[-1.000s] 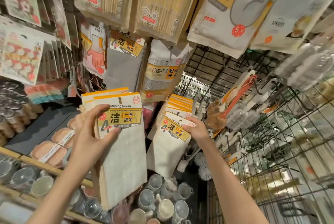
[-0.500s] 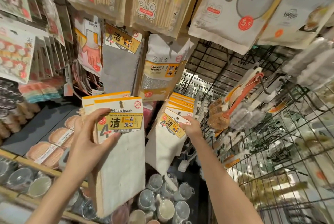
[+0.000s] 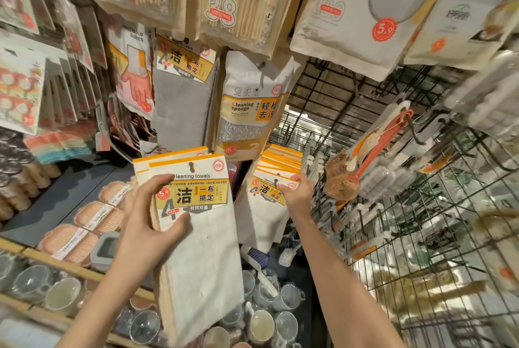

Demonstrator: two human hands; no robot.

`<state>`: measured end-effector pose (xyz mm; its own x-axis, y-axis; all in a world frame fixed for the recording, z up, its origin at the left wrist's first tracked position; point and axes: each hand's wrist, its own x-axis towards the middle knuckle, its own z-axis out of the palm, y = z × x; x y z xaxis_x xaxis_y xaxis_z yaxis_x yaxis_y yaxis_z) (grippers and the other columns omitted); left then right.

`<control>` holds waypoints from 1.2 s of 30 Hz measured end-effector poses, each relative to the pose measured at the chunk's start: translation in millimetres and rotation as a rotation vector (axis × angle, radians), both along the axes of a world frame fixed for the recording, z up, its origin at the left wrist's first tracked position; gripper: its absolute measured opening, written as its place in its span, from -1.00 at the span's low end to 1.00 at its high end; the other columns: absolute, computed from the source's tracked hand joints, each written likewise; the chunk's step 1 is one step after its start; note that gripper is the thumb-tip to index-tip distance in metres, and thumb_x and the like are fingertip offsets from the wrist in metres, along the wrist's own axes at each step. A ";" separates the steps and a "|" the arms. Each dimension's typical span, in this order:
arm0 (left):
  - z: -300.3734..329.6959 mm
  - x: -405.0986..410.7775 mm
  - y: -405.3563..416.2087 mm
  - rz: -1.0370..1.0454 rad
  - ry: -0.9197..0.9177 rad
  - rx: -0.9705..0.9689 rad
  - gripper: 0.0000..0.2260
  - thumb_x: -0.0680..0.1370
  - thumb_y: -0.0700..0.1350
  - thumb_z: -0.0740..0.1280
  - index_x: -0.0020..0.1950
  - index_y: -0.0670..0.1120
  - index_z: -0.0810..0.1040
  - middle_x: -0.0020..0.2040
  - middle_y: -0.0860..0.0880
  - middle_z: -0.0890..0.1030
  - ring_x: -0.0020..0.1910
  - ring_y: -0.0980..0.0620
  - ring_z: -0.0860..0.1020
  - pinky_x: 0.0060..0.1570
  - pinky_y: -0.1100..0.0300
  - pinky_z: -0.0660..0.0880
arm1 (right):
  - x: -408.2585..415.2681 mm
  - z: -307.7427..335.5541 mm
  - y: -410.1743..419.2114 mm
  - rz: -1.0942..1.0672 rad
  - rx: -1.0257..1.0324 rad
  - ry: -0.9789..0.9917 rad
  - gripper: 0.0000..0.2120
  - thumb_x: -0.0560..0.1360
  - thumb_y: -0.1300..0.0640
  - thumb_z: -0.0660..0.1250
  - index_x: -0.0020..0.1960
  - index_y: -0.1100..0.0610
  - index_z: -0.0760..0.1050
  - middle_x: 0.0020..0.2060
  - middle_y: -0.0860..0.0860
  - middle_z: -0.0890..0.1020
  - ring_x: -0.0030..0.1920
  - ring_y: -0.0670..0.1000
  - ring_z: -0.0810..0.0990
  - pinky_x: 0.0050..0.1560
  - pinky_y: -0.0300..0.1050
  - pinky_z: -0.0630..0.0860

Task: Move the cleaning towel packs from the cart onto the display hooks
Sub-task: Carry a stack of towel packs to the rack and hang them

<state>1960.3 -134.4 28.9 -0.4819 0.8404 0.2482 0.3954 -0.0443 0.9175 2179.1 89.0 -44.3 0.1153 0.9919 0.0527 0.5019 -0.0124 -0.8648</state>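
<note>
- The left hand grips a small stack of cleaning towel packs — thumb across the yellow label, fingers curled behind — holding them upright at centre left.
- Just right, a row of hung towel packs dangles below a cleaning sponge pack.
- The right hand pinches the front pack's header card.
- Far right stands a wire grid rack.

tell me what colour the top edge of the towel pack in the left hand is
Orange-yellow, a strip along the header card of the towel pack gripped by the left hand; head view.
</note>
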 end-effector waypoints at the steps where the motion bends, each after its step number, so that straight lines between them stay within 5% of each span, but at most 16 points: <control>1: -0.5 0.4 0.2 -0.007 -0.005 0.009 -0.47 0.25 0.14 0.35 0.16 0.46 0.29 0.11 0.47 0.31 0.23 0.20 0.32 0.16 0.17 0.27 | 1.0 1.3 -2.7 0.002 0.024 -0.011 -0.70 0.38 0.25 0.46 0.05 0.25 0.45 0.02 0.07 0.36 -0.02 0.07 0.44 0.02 -0.15 0.38; 6: 0.9 6.1 -1.1 -0.075 -0.053 0.023 -0.50 0.29 0.21 0.31 0.20 0.47 0.30 0.17 0.31 0.34 0.23 0.33 0.32 0.16 0.26 0.27 | 8.4 20.0 -12.6 0.048 0.077 -0.066 -0.72 0.40 0.26 0.45 0.06 0.24 0.47 0.02 0.05 0.37 0.01 0.01 0.42 -0.11 -0.40 0.27; 11: -0.1 11.2 -2.9 -0.121 -0.100 0.052 -0.36 0.32 0.17 0.34 0.38 0.36 0.24 0.28 0.31 0.32 0.30 0.38 0.31 0.28 0.19 0.29 | 1.1 52.6 -34.2 0.175 0.041 0.079 -0.75 0.42 0.25 0.44 0.01 0.06 0.45 0.08 0.07 0.42 0.07 -0.01 0.46 0.09 -0.13 0.46; 16: 4.6 21.4 -4.0 -0.138 -0.076 0.084 -0.33 0.34 0.15 0.34 0.35 0.50 0.12 0.28 0.48 0.26 0.34 0.32 0.29 0.31 0.08 0.30 | -18.1 101.0 -70.6 0.393 0.118 0.147 -0.85 0.54 0.25 0.28 0.09 0.12 0.50 0.00 -0.11 0.55 0.04 -0.17 0.51 -0.06 -0.45 0.40; 18: 5.0 24.6 -4.9 -0.146 -0.075 0.088 -0.27 0.37 0.09 0.38 0.39 0.48 0.07 0.37 0.38 0.27 0.39 0.23 0.29 0.34 0.03 0.30 | -28.7 119.4 -85.4 0.485 0.124 0.189 -0.83 0.57 0.24 0.23 0.12 0.09 0.51 0.01 -0.18 0.54 0.04 -0.27 0.48 -0.05 -0.49 0.41; 25: 0.7 31.4 -10.6 -0.138 -0.151 0.112 -0.28 0.41 -0.04 0.41 0.45 0.32 0.14 0.42 0.18 0.32 0.40 0.11 0.34 0.36 -0.10 0.34 | -44.5 120.7 -111.9 0.689 0.126 0.017 -0.69 0.52 0.10 0.33 0.26 -0.03 0.49 0.19 -0.15 0.46 0.25 -0.13 0.43 0.25 0.03 0.45; 33: -0.8 32.3 -18.1 -0.096 -0.211 0.138 -0.41 0.39 -0.03 0.44 0.36 0.22 0.31 0.32 0.10 0.42 0.32 0.07 0.43 0.28 -0.07 0.42 | -44.2 132.9 -123.2 0.651 0.122 0.049 -0.70 0.41 0.20 0.44 -0.02 -0.14 0.46 0.02 -0.13 0.52 0.06 -0.06 0.54 0.05 0.07 0.55; 36: 1.1 34.2 -20.1 -0.093 -0.222 0.143 -0.47 0.37 -0.09 0.46 0.25 0.23 0.35 0.20 0.26 0.47 0.24 0.16 0.47 0.19 0.21 0.45 | -41.6 137.7 -126.1 0.653 0.091 0.031 -0.69 0.41 0.20 0.44 -0.09 -0.17 0.43 -0.06 -0.13 0.57 0.01 -0.04 0.57 0.01 0.02 0.56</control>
